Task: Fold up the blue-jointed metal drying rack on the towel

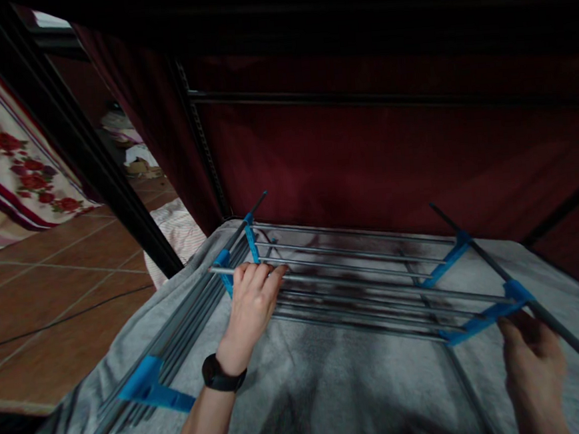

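A metal clothes drying rack with grey rods (355, 281) and blue plastic brackets lies partly unfolded on a grey blanket (363, 385). My left hand (253, 297), with a black band on its wrist, is closed over the left part of one rod, whose tip sticks out beside a blue bracket (221, 261). At the right end, my right hand (536, 358) has its fingers curled under and against another blue bracket (519, 292), close to the side tube (574, 338); its fingertips are partly hidden. On the left, a bundle of parallel rods (188, 335) slants along another tube.
Behind the rack hangs a dark red cloth (365, 157) with a metal bar (340, 96) across it. A black post (116, 184) stands at left. Beyond it are a tiled floor (74, 287), a dark cable (71, 318) and a flowered cloth (19, 158).
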A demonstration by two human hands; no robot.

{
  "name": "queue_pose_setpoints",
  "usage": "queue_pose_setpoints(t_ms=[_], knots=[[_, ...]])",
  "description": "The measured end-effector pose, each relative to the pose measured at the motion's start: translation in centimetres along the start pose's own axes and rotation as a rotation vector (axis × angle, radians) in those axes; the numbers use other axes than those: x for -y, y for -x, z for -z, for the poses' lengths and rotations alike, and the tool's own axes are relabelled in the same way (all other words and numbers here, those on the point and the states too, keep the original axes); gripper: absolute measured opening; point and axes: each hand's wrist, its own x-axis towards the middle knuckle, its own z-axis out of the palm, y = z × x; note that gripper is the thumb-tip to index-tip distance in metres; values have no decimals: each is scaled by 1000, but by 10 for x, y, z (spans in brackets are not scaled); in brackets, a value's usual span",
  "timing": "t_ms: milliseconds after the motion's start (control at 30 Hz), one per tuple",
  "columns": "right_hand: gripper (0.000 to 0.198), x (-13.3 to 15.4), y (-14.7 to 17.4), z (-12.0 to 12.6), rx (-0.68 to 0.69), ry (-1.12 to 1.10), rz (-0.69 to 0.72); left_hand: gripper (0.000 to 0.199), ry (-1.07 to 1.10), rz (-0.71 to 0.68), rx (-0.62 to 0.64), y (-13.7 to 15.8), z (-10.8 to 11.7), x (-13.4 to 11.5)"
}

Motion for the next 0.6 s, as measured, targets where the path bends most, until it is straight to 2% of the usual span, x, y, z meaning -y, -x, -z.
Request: queue_pose_setpoints(t_ms=[167,333,400,533,600], knots=[[59,4,4,1,2,18,-7,26,28,20,48,1,-7,3],[36,0,4,0,-18,6,22,29,34,9,71,0,-9,8],[38,-1,3,-1,-16,-3,8,29,44,-11,69,-1,-8,11],[59,-2,0,-4,-6,-72,-4,30,78,-66,81,-5,-7,17],[58,-3,-1,-6,11,-103,16,28,89,-86,75,-7,-9,20]])
